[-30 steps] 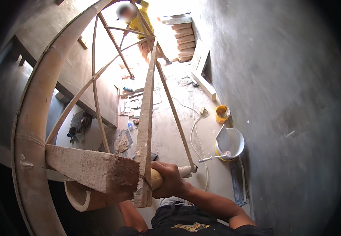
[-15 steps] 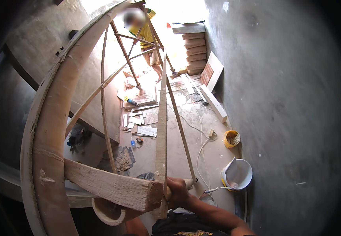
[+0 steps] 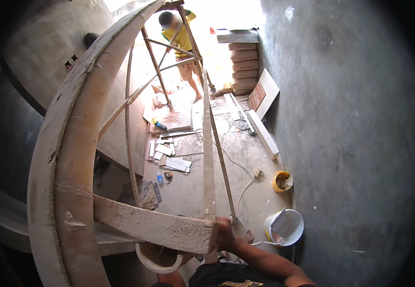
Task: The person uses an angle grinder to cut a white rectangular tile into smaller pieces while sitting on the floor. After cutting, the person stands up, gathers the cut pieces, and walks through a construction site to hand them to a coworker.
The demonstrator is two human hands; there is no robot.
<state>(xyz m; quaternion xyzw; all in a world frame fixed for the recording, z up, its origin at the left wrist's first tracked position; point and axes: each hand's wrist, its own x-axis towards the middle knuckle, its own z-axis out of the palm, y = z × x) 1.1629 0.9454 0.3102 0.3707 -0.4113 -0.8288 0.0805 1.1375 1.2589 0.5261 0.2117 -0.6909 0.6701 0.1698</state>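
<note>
A wooden frame stretches from me to the far end. Its wide plank (image 3: pixel 76 158) looks curved along the left, and a short rough timber crosspiece (image 3: pixel 152 222) joins it to a long narrow wooden strip (image 3: pixel 209 182). My right hand (image 3: pixel 224 234) is closed at the near end of that strip, fingers partly hidden behind the wood. Of my left arm only the forearm (image 3: pixel 171 279) shows; the hand is hidden behind the crosspiece and a pale curved rim (image 3: pixel 147 263) below it. A co-worker (image 3: pixel 183 48) in yellow stands at the far end, one hand on a thin brace.
To the right stand a white bucket (image 3: pixel 291 227) and a yellow bucket (image 3: pixel 281 182), near a grey wall (image 3: pixel 351 143). A white cable (image 3: pixel 240 201) crosses the floor. Tile pieces (image 3: pixel 164 149), a power tool (image 3: pixel 159 125) and stacked brown sacks (image 3: pixel 244 69) lie farther off.
The near end of the frame, with the crosspiece and my right hand, has shifted right. My view has also moved a little, and the co-worker appears slightly lower and farther right.
</note>
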